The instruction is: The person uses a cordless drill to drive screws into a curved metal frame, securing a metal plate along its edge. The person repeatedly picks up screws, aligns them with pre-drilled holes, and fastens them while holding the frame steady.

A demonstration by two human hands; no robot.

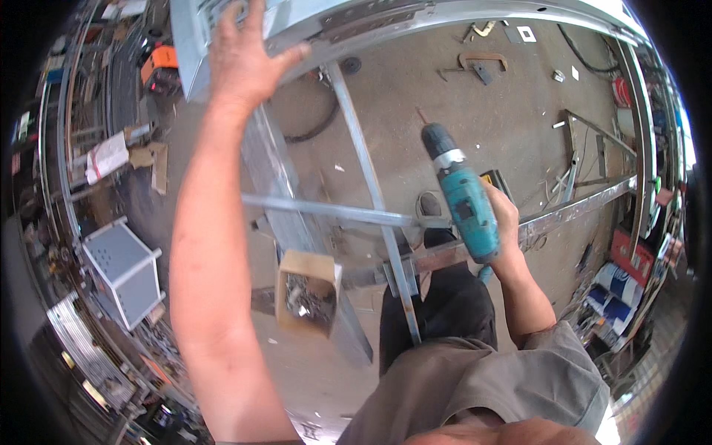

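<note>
In my right hand (506, 222) is a teal cordless drill (469, 200) with a black chuck. My fingers wrap its grip, and its thin bit points away over the floor, touching nothing. My left hand (243, 70) is open, its fingers spread at the pale sheet-metal panel (191, 55) at the far left. Whether its palm presses on the panel cannot be made out. That panel adjoins a long metal rail (475, 26) arching across the far side. Nearer me, crossed square metal tubes (363, 152) run below my arms.
An open cardboard box (305, 325) of small metal pieces rests on a metal beam (274, 159). A rusty C-clamp (486, 63) lies on the floor. At the left stands a grey box-shaped frame (130, 274), with an orange-black machine (159, 70) farther off. A steel crossbar (578, 211) spans the right.
</note>
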